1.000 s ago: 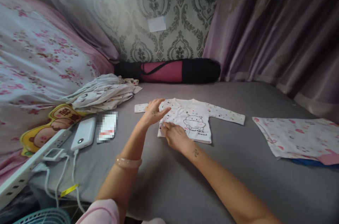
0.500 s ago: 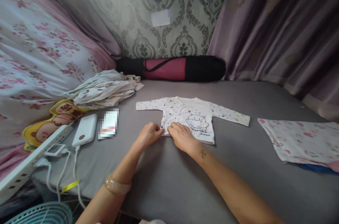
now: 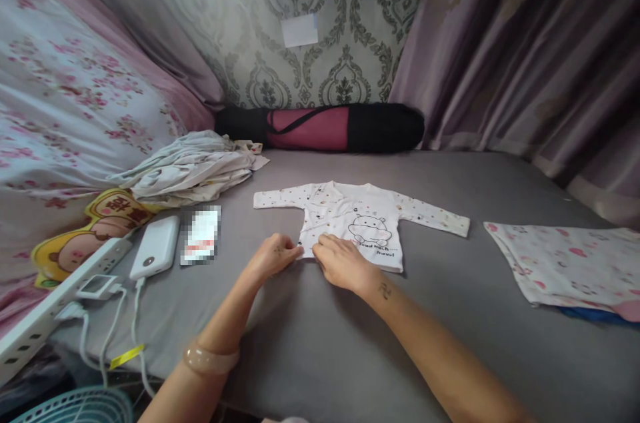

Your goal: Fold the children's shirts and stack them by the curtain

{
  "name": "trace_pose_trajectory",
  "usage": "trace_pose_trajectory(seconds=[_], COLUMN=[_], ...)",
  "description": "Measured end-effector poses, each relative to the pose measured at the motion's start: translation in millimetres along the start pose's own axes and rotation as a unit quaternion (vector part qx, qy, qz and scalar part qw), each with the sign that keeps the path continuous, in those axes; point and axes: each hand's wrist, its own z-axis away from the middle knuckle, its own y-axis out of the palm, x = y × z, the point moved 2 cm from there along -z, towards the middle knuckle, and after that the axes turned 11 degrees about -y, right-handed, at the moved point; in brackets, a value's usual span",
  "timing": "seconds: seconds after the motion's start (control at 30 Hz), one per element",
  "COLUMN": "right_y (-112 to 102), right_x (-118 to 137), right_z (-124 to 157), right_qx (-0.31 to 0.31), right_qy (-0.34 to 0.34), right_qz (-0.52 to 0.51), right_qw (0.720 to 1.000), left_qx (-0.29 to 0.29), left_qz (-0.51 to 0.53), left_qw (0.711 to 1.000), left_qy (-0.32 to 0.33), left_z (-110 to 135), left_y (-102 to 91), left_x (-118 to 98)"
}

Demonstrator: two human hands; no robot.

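A small white baby shirt with a cartoon hippo and dotted sleeves lies spread on the grey bed sheet, both sleeves out to the sides. At its lower left corner, my left hand pinches the hem between thumb and fingers. My right hand is closed on the same bottom edge, a little further right, its fingertips partly hidden under the curled knuckles. A pale bangle circles my left forearm.
Folded printed clothes lie on the right. To the left are a heap of pale clothes, a power bank, a pixelated card-like item, a power strip and a yellow pig cushion. A black-and-red long bag lines the wall.
My left hand has shifted slightly left along the hem, widening the gap to my right hand. The shirt remains spread out, and the view has moved a little.
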Motion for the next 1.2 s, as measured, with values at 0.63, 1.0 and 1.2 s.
trace_pose_trajectory(seconds=[0.63,1.0,1.2], right_y=[45.4,23.4,36.2], right_x=[-48.4,-86.5,-111.6], right_z=[-12.4,0.7,14.8], right_qx=[-0.095,-0.174,-0.165], right_qy=[0.172,0.244,0.321], right_qz=[-0.044,-0.01,0.03], right_qw=[0.979,0.954,0.932], left_qx=[-0.195,-0.189,-0.164], left_qz=[-0.071,-0.117,-0.114], left_qw=[0.938,0.937,0.938], left_qy=[0.277,0.268,0.282], left_z=[-67.4,-55.6,-45.2], left_y=[65.2,52.7,77.0], left_x=[-42.9,-69.0,-105.5])
